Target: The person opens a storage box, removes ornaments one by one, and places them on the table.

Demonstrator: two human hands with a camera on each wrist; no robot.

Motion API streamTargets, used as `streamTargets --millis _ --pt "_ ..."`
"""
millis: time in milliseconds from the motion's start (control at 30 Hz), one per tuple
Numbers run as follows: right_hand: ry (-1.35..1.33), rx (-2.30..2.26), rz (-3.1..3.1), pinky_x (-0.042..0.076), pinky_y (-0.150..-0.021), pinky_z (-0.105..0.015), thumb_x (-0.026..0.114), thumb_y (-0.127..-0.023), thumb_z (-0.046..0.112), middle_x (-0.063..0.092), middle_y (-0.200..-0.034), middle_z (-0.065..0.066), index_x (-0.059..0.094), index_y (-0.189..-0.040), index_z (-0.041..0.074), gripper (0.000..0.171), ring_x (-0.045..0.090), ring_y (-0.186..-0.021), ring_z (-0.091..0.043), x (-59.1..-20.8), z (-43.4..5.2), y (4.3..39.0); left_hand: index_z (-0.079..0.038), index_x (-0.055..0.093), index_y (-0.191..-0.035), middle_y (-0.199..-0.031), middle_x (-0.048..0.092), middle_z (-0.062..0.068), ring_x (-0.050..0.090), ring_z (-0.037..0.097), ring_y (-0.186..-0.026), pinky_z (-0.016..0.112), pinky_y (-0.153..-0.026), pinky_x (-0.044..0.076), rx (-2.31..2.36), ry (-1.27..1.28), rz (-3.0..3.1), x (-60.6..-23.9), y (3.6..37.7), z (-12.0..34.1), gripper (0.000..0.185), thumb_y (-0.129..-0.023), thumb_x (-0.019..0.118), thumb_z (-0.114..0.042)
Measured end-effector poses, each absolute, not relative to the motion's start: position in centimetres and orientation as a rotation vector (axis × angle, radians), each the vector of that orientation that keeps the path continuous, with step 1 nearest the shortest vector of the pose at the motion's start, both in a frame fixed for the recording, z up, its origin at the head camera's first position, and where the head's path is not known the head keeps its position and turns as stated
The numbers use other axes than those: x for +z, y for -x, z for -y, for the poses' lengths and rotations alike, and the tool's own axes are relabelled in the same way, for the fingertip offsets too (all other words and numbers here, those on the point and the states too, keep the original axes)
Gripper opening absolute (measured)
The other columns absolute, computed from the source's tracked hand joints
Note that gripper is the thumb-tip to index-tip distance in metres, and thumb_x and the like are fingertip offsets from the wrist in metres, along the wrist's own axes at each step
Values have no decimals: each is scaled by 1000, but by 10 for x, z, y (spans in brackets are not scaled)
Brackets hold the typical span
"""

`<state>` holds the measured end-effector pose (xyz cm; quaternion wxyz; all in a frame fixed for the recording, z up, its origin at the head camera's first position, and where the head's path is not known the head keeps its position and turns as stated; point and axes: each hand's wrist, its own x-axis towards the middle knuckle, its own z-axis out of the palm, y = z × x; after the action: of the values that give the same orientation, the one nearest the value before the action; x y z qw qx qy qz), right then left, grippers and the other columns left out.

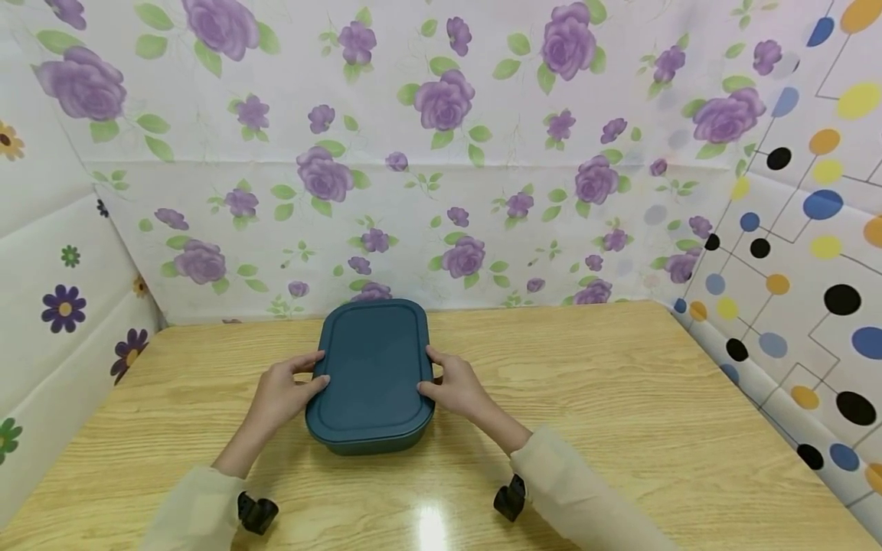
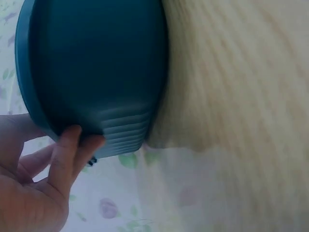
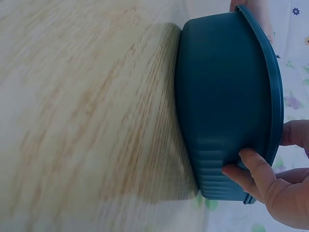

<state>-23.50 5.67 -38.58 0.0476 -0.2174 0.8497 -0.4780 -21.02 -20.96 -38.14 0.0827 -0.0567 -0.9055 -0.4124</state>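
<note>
A dark teal food container (image 1: 375, 367) with a lid stands on the wooden table, long sides running away from me. My left hand (image 1: 288, 386) grips its left long side, the thumb on the lid's edge. In the left wrist view that hand's fingers (image 2: 67, 154) lie under the rim, near ridges in the container wall (image 2: 125, 128). On the opposite side my right hand (image 1: 456, 383) holds the rim, thumb on top. Fingers of the right hand (image 3: 285, 188) touch the ridged wall (image 3: 212, 164) below the rim in the right wrist view. What is inside the container is hidden.
The table (image 1: 620, 398) has a light wood grain. A flowered cloth (image 1: 441, 168) hangs behind it, with a dotted cloth (image 1: 792, 306) at the right and another flowered cloth (image 1: 62, 260) at the left. A black wrist camera (image 1: 258, 513) sits by the left sleeve.
</note>
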Motion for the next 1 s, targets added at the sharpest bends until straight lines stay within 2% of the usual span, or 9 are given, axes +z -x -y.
streamTargets --millis 233,333,400,500,600,667,767,833,1000 --pt "836 -1342 -2743 36 -44 -17 54 -86 1 50 -121 -32 32 -133 -14 55 56 -55 -41 -385 -55 229 4 57 -120 -110 59 28 63 37 -88 40 -66 52 -897 172 2758 -373 202 201 37 -87 60 -11" --pt "890 -1249 -2852 37 -47 -19 56 -85 3 51 -119 -32 36 -132 -15 54 54 -45 -22 -381 -53 226 1 59 -119 -107 61 27 64 34 -84 40 -63 51 -805 135 2762 -368 198 199 36 -86 60 -14" --pt "889 -1207 -2898 41 -51 -22 58 -85 5 51 -121 -30 38 -132 -13 54 37 -33 -15 -379 -52 225 1 59 -119 -106 62 27 64 33 -82 39 -60 50 -799 131 2752 -365 196 200 36 -86 60 -13" --pt "888 -1238 -2915 49 -72 -28 60 -85 8 45 -130 -26 42 -131 -11 53 51 -45 -12 -375 -50 221 2 58 -120 -107 61 27 64 33 -81 36 -59 50 -851 139 2741 -359 192 205 37 -86 61 -14" --pt "920 -1303 -2906 46 -87 -35 62 -85 10 47 -130 -25 44 -129 -10 52 64 -87 -25 -371 -45 217 0 54 -126 -114 57 27 63 34 -87 33 -59 51 -1024 120 2752 -351 187 216 41 -89 59 -18" --pt "939 -1374 -2865 48 -83 -33 62 -85 10 46 -130 -25 45 -129 -9 51 59 -102 -29 -367 -40 213 -2 51 -130 -119 54 27 61 33 -92 31 -61 52 -1138 89 2763 -347 182 227 45 -91 57 -25" --pt "940 -1499 -2739 48 -60 -23 62 -85 9 45 -131 -24 45 -130 -8 51 62 -70 -20 -362 -30 209 -4 46 -134 -127 49 27 61 24 -92 29 -62 52 -1280 44 2785 -340 176 244 52 -93 53 -34" --pt "906 -1579 -2631 39 -50 -19 63 -85 9 48 -129 -24 45 -131 -6 51 51 -49 -12 -361 -23 207 -4 43 -136 -130 46 27 60 10 -88 28 -63 52 -1328 36 2807 -338 173 257 56 -92 52 -38" --pt "802 -1585 -2518 39 -54 -15 66 -84 11 52 -125 -22 45 -132 -1 54 54 -59 -5 -359 0 200 0 38 -138 -132 42 27 53 -10 -81 32 -67 53 -1461 19 2850 -342 167 291 63 -91 53 -39"
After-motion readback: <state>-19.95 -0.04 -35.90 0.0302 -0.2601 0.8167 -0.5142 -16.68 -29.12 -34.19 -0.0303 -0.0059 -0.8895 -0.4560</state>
